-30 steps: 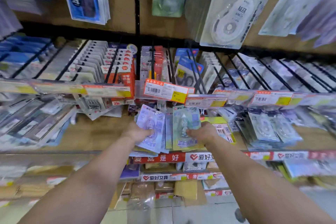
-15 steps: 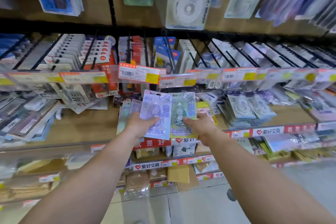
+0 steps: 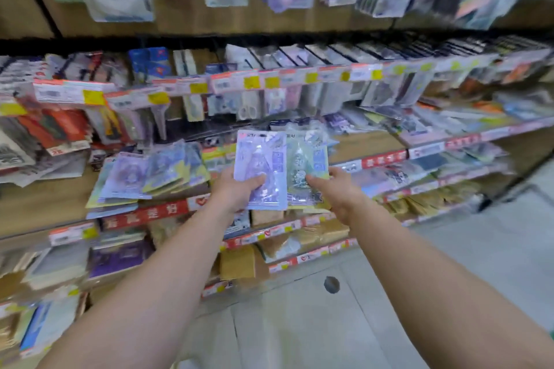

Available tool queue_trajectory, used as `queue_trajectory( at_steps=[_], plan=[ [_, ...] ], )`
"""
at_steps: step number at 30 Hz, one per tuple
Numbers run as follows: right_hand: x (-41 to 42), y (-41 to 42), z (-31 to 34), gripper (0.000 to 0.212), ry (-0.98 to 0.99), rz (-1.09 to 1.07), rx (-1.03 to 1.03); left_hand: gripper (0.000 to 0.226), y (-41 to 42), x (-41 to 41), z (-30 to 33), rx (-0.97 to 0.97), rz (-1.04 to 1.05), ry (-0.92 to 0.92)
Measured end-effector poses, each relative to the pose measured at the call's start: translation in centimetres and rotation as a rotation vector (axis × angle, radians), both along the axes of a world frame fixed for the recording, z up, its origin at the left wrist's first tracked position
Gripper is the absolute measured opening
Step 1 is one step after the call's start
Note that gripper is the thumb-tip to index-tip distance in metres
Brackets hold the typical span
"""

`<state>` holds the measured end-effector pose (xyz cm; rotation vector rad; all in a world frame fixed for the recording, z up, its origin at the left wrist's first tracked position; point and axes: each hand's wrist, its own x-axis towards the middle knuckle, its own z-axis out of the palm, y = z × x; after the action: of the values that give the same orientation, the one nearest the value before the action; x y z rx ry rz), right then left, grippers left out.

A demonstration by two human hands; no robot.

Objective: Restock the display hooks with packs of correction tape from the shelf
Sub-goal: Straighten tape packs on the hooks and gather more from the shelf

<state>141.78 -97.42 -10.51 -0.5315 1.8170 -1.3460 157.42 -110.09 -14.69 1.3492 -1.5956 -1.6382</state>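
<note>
Everything's pretty motion-blurred here, so take the fine print with a grain of salt. Using the wooden shelf [image 3: 45,204] as the landmark: on its far left end sit red and orange packs [image 3: 57,126], spilling over each other. Further along it, left of your hands, there's a fanned pile of correction tape packs [image 3: 144,174] lying flat on the board, purple and green-yellow ones overlapping.

Your left hand [image 3: 236,192] is out in front of the shelf's edge, thumb curled over the face of a purple correction tape pack [image 3: 260,168], fingers behind it, so it's clamped on that one. Right next to it, touching edge to edge, your right hand [image 3: 338,192] pinches a green correction tape pack [image 3: 305,165] by its lower right corner, thumb on the front. Both packs are held upright, above the shelf's red price strip [image 3: 144,214].

Above the shelf runs a row of display hooks [image 3: 344,52] with orange-yellow price tags [image 3: 251,82] at their tips, packs hanging behind them. Right of your hands the shelf holds more blurry packs I can't identify.
</note>
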Motion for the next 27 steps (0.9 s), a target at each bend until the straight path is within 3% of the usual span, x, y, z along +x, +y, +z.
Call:
queue_trajectory(
  at_steps=[2, 5, 7, 11, 17, 27],
  plan=[
    [-1.8, 2.1, 0.6, 0.062, 0.043, -0.028, 0.005, 0.028, 1.9, -2.0, 1.2, -0.043, -0.030, 0.019],
    [-4.0, 4.7, 1.9, 0.038, 0.039, -0.069, -0.024, 0.024, 4.0, -4.1, 3.2, -0.111, -0.063, 0.023],
    [-5.4, 6.0, 2.7, 0.035, 0.038, -0.086, -0.048, 0.032, 4.9, -5.5, 4.5, -0.129, -0.073, 0.027],
    [-7.4, 6.9, 4.1, 0.035, 0.037, -0.133, -0.125, 0.024, 5.9, -7.7, 7.0, -0.200, -0.070, 0.057],
    [-9.9, 5.0, 7.4, 0.034, 0.079, -0.137, -0.219, 0.045, 3.8, -10.5, 10.6, -0.314, -0.022, 0.073],
    [-14.9, -2.8, 11.9, 0.032, 0.108, -0.132, -0.345, 0.044, -2.7, -15.3, 14.9, -0.359, -0.020, 0.249]
  ],
)
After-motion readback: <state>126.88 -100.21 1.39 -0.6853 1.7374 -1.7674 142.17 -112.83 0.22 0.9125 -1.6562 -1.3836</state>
